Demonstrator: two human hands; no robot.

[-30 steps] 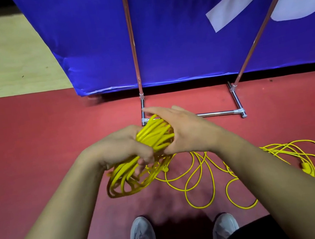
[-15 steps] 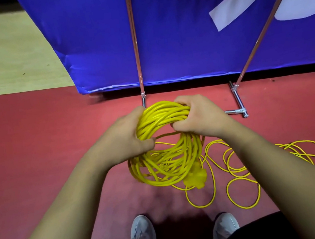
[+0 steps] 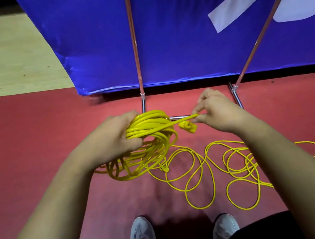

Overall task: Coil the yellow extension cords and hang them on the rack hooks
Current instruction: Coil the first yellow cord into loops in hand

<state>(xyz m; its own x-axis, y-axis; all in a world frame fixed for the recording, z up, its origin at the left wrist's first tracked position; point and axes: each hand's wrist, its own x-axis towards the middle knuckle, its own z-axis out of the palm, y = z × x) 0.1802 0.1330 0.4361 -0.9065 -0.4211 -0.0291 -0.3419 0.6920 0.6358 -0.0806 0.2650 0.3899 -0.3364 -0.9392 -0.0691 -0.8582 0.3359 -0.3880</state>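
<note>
Head view: the left hand (image 3: 113, 139) grips a bundled yellow cord coil (image 3: 147, 141) hanging above the red floor (image 3: 25, 148); the right hand (image 3: 215, 113) pinches its plug end (image 3: 188, 128), with loose yellow cord loops (image 3: 209, 164) sprawled below

Red floor (image 3: 36, 156) under loose yellow cord loops (image 3: 210, 172), rack base bars (image 3: 237, 98), grey shoes (image 3: 142, 237).

Loose yellow cord (image 3: 239, 160) cut off at right edge; rack poles (image 3: 134, 41) cropped above, hooks unseen.
</note>
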